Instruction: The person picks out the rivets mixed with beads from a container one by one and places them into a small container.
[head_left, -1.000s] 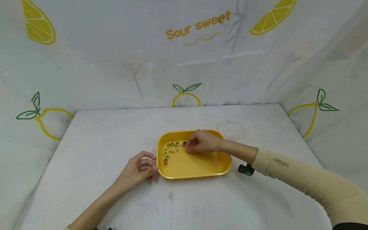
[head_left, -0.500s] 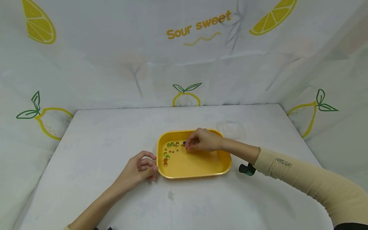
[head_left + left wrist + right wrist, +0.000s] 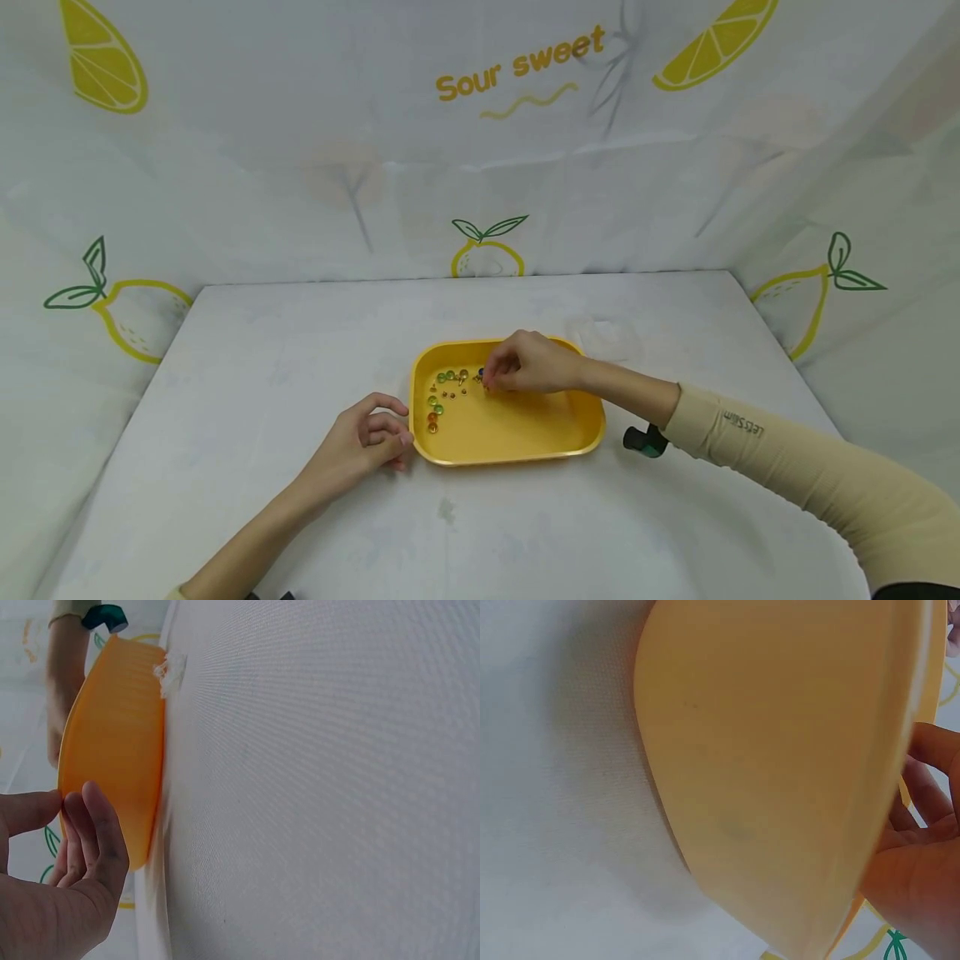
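Observation:
A yellow tray stands on the white table. Along its left part lie green beads, orange-brown beads, a dark blue bead and several tiny gold-coloured pieces. My right hand reaches in over the far right side, thumb and fingertips together low over the tray floor, pinching a tiny gold-coloured bead that they mostly hide. In the right wrist view the tray wall hides those fingertips. My left hand is at the tray's left end, fingers loosely bent; in the left wrist view its fingertips touch the rim and outer wall.
A clear plastic bag or box lies behind the tray's far right corner. A dark wrist camera sticks out below my right forearm. White cloth with lemon prints rises at the back and both sides.
My right hand has shifted very slightly up and left within the tray, fingertips still together. My left hand and the tray stay where they were.

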Demonstrator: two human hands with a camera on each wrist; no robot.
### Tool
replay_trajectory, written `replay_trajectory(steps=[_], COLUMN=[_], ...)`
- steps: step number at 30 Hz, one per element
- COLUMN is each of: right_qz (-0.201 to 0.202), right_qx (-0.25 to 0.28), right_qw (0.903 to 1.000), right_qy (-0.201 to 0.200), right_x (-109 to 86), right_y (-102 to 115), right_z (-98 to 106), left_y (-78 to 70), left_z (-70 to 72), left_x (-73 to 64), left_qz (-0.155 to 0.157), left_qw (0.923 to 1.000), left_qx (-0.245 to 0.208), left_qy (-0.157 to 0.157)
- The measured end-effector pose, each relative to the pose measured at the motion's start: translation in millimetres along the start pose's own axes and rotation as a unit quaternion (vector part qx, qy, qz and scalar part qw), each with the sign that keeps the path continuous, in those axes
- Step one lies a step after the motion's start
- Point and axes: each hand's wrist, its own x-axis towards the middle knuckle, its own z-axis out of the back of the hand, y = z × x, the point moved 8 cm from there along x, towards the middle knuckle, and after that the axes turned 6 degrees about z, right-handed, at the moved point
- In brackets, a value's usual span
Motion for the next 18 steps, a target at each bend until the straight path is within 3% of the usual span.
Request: replay_trajectory(steps=[7,18], right_qz=[-0.023,-0.014], right_qx=[0.016,0.038], right_qw=[0.9996,0.9992], right_qy=[0.006,0.002], right_x=[-0.8,-0.8], right_y=[-3.0,2.5], right_z=[-0.5,3.9], left_y=[-0.2,0.1], left_z=[-0.3,-0.3], left_x=[0.4,0.3], left_qz=[0.003,0.001], left_qw=[1.0000,1.0000], left_qx=[-0.006,-0.004], left_qy=[0.000,0.002])
